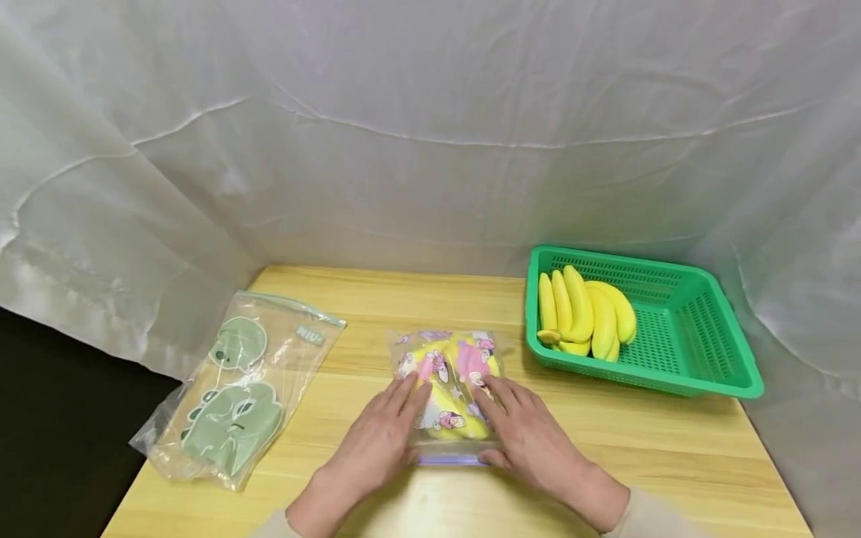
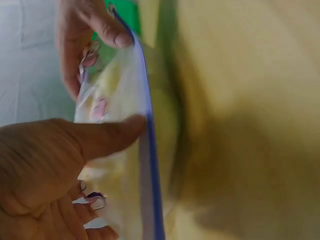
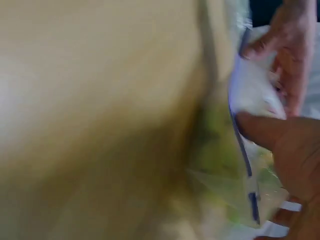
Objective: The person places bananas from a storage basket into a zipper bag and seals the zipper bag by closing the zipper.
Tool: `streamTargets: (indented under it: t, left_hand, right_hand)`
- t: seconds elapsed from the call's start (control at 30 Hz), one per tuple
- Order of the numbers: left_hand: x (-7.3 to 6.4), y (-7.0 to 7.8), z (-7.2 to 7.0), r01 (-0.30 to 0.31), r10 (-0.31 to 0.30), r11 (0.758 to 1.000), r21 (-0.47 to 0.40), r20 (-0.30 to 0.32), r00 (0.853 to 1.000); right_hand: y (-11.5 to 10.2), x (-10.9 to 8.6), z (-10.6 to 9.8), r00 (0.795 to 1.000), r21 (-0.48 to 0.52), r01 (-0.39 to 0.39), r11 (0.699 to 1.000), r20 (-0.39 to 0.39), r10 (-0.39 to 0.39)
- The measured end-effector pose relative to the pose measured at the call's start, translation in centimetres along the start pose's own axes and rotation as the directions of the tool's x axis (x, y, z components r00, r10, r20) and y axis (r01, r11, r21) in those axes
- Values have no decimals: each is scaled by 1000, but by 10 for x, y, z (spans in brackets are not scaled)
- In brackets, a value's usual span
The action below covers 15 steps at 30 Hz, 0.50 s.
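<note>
A clear zip bag [image 1: 440, 400] with pink and white cartoon prints lies at the middle of the table, yellow bananas showing through it. Its purple zip strip [image 1: 451, 459] faces the person. On the bag's left side is the left hand [image 1: 380, 430], fingers over the printed face and thumb at the zip edge. The right hand [image 1: 534, 437] holds the right side the same way. Seen from the left wrist, the left thumb [image 2: 112, 137] presses on the purple strip with the fingers on the bag's other side. The right thumb [image 3: 260, 129] sits against the strip too.
At the back right stands a green plastic basket [image 1: 713, 336] with several yellow bananas [image 1: 581, 314] in its left part. A larger clear zip bag [image 1: 232, 388] with green cartoon prints lies flat at the left. Pale curtains [image 1: 430, 187] hang behind the wooden table [image 1: 673, 456].
</note>
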<state>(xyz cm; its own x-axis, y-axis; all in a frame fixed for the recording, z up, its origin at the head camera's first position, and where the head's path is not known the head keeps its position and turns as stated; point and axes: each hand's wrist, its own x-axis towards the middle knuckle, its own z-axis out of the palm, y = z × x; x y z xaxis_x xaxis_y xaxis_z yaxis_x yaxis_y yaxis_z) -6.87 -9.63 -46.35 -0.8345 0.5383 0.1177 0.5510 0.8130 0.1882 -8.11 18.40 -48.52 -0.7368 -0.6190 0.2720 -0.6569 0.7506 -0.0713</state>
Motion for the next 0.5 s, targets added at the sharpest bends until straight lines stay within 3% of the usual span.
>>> streamTargets:
  t: [0.13,0.23,0.33,0.5]
  left_hand:
    - [3,-3,12,-4,6,999,38,-54,999]
    - [14,-10,20,-3,7,999,43,-92,996]
    - [35,-18,26,8,-4,999,40,-91,996]
    - [77,-31,32,75,-73,996,53,-30,997]
  right_hand:
    - [2,1,15,995,-31,-20,999,-100,16]
    - [10,10,21,987,-60,-35,998,-160,25]
    - [21,25,22,982,-98,-43,994,-186,24]
    - [37,59,22,984,-195,-77,978,-173,43]
